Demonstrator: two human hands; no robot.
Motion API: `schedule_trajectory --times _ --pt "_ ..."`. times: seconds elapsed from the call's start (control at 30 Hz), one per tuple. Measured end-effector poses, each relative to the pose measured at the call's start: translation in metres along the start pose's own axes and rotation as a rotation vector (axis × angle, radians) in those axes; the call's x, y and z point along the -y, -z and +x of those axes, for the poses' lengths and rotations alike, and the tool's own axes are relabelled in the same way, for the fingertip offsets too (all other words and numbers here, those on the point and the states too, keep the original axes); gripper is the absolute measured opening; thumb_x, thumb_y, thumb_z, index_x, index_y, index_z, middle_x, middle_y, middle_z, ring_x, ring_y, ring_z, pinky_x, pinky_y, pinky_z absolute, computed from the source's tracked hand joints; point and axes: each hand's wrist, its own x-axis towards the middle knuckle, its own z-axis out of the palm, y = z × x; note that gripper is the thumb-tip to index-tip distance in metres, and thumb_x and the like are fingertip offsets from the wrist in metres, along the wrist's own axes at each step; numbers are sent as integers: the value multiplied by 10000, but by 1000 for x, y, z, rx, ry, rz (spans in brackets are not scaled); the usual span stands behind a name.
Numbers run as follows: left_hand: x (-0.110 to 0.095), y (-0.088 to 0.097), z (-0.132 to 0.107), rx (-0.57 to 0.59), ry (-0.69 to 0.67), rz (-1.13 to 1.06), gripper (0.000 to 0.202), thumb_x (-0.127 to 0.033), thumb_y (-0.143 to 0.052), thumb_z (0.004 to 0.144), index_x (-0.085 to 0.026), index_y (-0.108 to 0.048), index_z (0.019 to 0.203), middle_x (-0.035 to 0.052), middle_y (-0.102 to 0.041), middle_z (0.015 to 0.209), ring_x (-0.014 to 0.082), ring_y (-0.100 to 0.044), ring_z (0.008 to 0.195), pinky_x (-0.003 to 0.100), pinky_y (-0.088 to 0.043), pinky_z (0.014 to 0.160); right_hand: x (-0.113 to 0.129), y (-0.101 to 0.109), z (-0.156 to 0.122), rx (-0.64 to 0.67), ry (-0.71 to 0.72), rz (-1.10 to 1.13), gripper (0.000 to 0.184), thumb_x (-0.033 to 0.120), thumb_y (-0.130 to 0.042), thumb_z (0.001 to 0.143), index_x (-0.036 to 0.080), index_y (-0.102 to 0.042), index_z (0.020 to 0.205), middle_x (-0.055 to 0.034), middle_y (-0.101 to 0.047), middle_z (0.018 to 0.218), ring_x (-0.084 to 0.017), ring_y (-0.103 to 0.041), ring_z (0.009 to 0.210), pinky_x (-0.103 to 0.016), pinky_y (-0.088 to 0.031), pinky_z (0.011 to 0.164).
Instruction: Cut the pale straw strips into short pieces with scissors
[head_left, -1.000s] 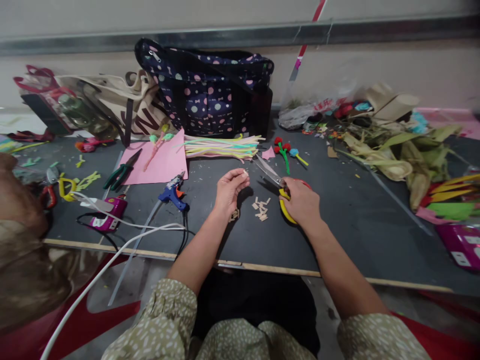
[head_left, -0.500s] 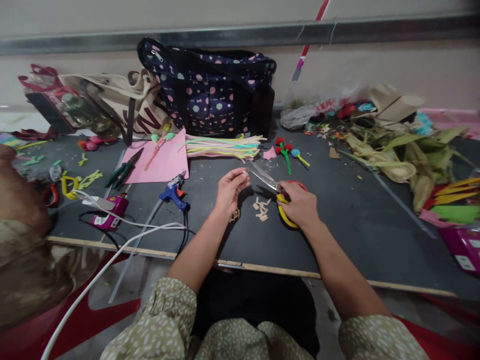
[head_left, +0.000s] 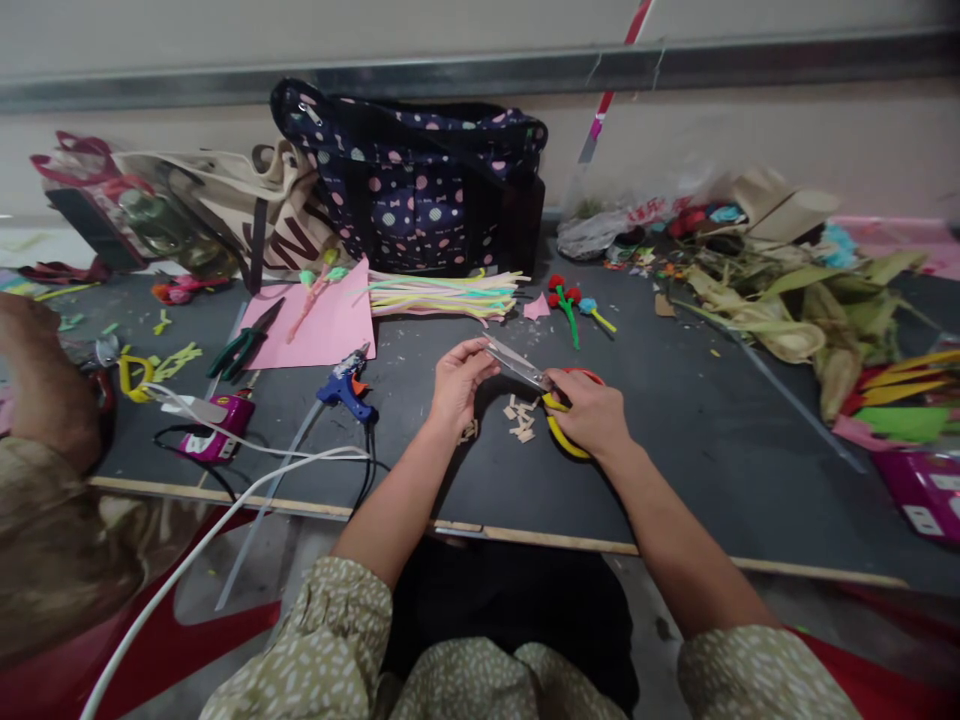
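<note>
My right hand [head_left: 590,408] is closed round the handles of a pair of scissors [head_left: 517,364] with yellow and red grips. Their blades point left and look nearly closed, with the tips at the fingers of my left hand [head_left: 460,380]. That left hand is pinched, holding something too small to make out. Below the blades lies a little heap of tan cut pieces [head_left: 520,418] on the dark table. More such pieces [head_left: 469,431] sit partly hidden behind my left wrist.
Left of my hands lie a blue glue gun [head_left: 346,385], pink paper [head_left: 315,340] and green-handled pliers [head_left: 244,340]. Pipe cleaners [head_left: 442,295] lie behind, near a red pompom flower [head_left: 566,305]. Dried husks [head_left: 780,320] cover the right. Another person's arm [head_left: 45,380] rests far left.
The scissors have moved left towards my left hand, and their blades have come together from a wider opening. My left hand stays in almost the same place.
</note>
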Motion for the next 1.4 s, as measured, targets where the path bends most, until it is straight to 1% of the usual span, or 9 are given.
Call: schedule_trajectory --times 0.43,0.6,0.73,0.83,0.97,1.07,1.2,1.3,1.4 --pt "1 0 1 -21 11 -11 257 -179 -805 568 -146 -673 786 -8 -656 716 81 -610 595 247 -522 681 -1 -1 -2 19 9 33 200 226 -517 781 230 -657 924 8 -649 780 -117 -546 702 -236 -282 581" --pt "1 0 1 -20 16 -4 276 -204 -817 572 -142 -677 803 5 -667 714 95 -631 628 246 -528 689 -1 -2 -3 58 -6 59 169 243 -508 798 226 -646 894 8 -634 728 -125 -559 689 -235 -298 583" --pt "0 1 1 -15 11 7 279 -214 -815 586 -147 -697 830 2 -664 718 84 -621 626 244 -526 695 -3 2 -1 85 -71 63 230 247 -523 803 232 -612 1015 -14 -668 881 -145 -592 782 -238 -340 618" --pt "0 2 1 -4 16 24 271 -221 -797 610 -152 -708 856 -1 -657 711 80 -609 626 251 -525 703 -8 8 2 128 -146 -52 341 272 -569 786 226 -565 1124 -51 -661 970 -186 -596 852 -261 -354 633" --pt "2 5 3 18 9 38 220 -235 -775 635 -167 -703 831 -4 -658 724 84 -607 647 259 -525 723 -15 7 4 183 -221 -134 279 280 -566 786 235 -580 1061 -52 -658 925 -192 -595 810 -265 -339 603" --pt "1 6 2 39 12 30 184 -230 -768 643 -158 -693 795 12 -675 759 106 -639 710 264 -528 742 -17 2 3 143 -236 -81 273 262 -560 775 246 -585 1046 -36 -660 915 -183 -599 798 -260 -343 598" --pt "-3 5 -1 62 43 4 163 -224 -754 656 -142 -675 772 70 -717 909 157 -684 821 275 -534 767 -17 -2 2 81 -212 -7 286 258 -569 758 247 -588 1043 -26 -660 872 -192 -606 794 -263 -351 587" --pt "-4 5 -1 55 58 1 150 -227 -734 668 -137 -664 765 93 -724 932 168 -696 815 269 -537 744 -16 0 1 47 -172 52 300 236 -562 751 240 -590 1050 -26 -664 864 -188 -606 797 -264 -368 599" --pt "-3 6 0 37 59 -7 141 -218 -724 668 -138 -654 760 84 -727 880 161 -698 770 260 -540 712 -13 3 1 9 -116 108 315 204 -533 753 228 -596 1061 -26 -671 893 -172 -607 806 -260 -401 650"
